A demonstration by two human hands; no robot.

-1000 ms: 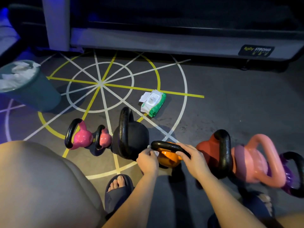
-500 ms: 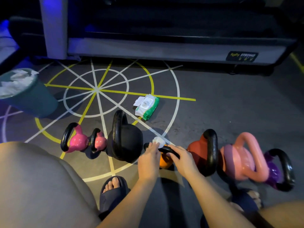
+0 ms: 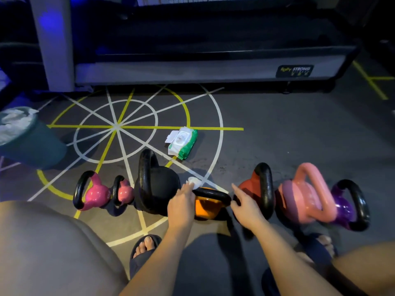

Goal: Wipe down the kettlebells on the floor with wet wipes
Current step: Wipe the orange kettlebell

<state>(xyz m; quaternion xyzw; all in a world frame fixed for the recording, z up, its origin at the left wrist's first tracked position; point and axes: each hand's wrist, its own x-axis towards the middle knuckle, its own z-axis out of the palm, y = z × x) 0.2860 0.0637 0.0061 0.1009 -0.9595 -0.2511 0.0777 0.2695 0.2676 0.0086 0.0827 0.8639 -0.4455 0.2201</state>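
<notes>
Right hand [image 3: 245, 207] has released the orange kettlebell [image 3: 206, 207], fingers loose. Left hand [image 3: 181, 207] pinches the wet wipe [image 3: 194, 182] against its handle. This one looks nearly done.

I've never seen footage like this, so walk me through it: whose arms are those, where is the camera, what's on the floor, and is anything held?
No machine here: a person wears a camera on the head, looking down at their arms. On the floor stands a row of kettlebells, with an open wet wipes pack and a bin of crumpled wipes behind. The left hand holds a wet wipe against the black handle of the orange kettlebell; the right hand is open, empty.
</notes>
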